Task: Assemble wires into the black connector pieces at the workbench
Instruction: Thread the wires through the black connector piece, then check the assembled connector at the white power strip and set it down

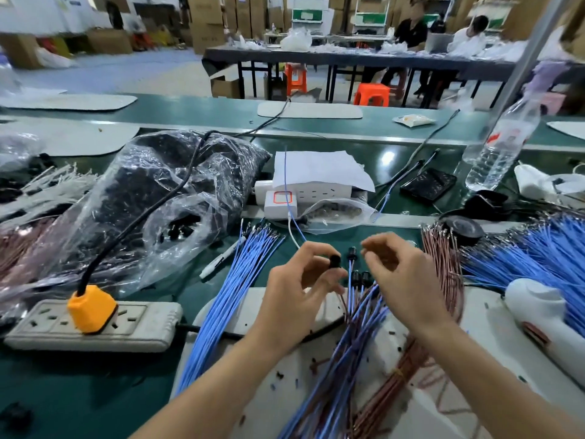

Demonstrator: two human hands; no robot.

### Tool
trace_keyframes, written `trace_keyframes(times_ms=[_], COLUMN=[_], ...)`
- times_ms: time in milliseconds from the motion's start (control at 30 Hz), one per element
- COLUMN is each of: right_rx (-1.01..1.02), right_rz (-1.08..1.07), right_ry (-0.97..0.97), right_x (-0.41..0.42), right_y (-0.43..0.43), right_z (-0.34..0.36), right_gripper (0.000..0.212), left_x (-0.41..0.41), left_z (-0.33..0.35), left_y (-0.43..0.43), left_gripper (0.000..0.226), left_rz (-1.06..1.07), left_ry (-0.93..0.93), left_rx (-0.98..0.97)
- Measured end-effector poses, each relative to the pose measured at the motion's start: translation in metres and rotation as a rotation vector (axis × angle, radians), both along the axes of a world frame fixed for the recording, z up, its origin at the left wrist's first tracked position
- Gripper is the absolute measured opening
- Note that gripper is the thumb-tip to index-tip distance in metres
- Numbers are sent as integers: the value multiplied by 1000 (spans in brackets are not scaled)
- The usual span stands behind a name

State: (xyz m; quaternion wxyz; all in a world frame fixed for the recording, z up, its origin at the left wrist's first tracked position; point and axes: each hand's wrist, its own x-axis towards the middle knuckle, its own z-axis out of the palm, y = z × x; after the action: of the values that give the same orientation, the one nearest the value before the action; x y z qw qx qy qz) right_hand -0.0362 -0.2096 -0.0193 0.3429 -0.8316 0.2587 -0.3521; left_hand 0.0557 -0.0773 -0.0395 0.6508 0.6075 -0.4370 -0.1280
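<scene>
The left hand [297,289], to the right of the power strip [95,324], is pinching one black connector piece [335,259] between thumb and fingertips. Its grip is wrapping snugly around that piece and nothing else. The right hand [402,274], farther right of the strip, is hovering with fingers curled and thumb and forefinger nearly meeting. Blur is hiding whether that grip is holding a wire end, so I cannot tell.

A few wired connectors [361,275] are lying farther right of the strip than the pinched piece, so a small batch looks done. Much seems to be remaining. Loose blue wires [228,296] are fanning out just right of the strip, brown wires [443,264] are lying far right of it, and a plastic bag [177,191] of black pieces is sitting behind it on the table [63,391].
</scene>
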Motion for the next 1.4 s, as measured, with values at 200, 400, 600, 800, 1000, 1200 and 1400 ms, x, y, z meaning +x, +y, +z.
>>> trace_keyframes(times_ms=[200, 400, 600, 800, 1000, 1200, 1400], right_rx=[-215, -520, -375, 204, 684, 826, 834], right_rz=[17, -75, 30, 85, 218, 255, 258], right_ry=[446, 764, 382, -150, -375, -441, -467], right_x=[97, 134, 113, 39, -20, -31, -35], right_y=[-48, -68, -52, -7, 27, 32, 32], right_z=[6, -11, -13, 8, 8, 5, 5], right_gripper=[32, 25, 9, 15, 10, 10, 11], left_x=[2, 5, 8, 4, -2, -3, -4], left_z=[-6, -6, -8, -6, -6, -5, -3], left_y=[0, -1, -1, -1, -1, -1, 0], left_gripper=[19, 19, 13, 14, 15, 17, 21], left_rz=[22, 21, 26, -11, -46, -53, -65], left_ry=[-73, -80, -93, -86, -106, -120, -166], left_rx=[23, 30, 51, 79, 109, 101, 109])
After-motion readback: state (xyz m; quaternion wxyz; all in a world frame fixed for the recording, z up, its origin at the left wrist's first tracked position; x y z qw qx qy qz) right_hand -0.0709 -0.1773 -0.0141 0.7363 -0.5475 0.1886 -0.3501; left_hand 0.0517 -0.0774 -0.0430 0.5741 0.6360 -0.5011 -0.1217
